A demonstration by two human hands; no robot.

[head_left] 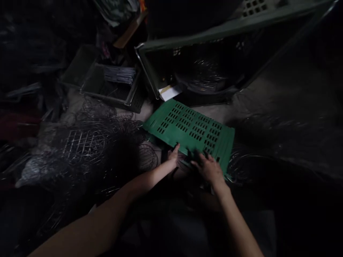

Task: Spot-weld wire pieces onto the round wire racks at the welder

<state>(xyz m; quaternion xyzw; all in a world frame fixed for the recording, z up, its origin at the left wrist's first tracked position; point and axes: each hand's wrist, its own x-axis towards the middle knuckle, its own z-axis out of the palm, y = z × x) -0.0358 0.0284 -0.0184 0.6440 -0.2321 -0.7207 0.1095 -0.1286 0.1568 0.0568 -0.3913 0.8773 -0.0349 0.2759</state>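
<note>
A green plastic crate (187, 128) with rows of slots lies tilted in the middle of the head view. My left hand (173, 156) grips its near edge, the thumb on top and the other fingers hidden beneath. At the crate's near right side, my right hand (210, 169) has its fingers spread against the green plastic. The dim light hides part of the fingertips.
Tangled wire (88, 139) and mesh lie on the left. Behind them stands a dark crate (107, 96) holding a stack of flat pieces. A large framed bin (182, 41) stands beyond the green crate, with a white box (170, 93) at its corner. More wire (249, 160) lies right.
</note>
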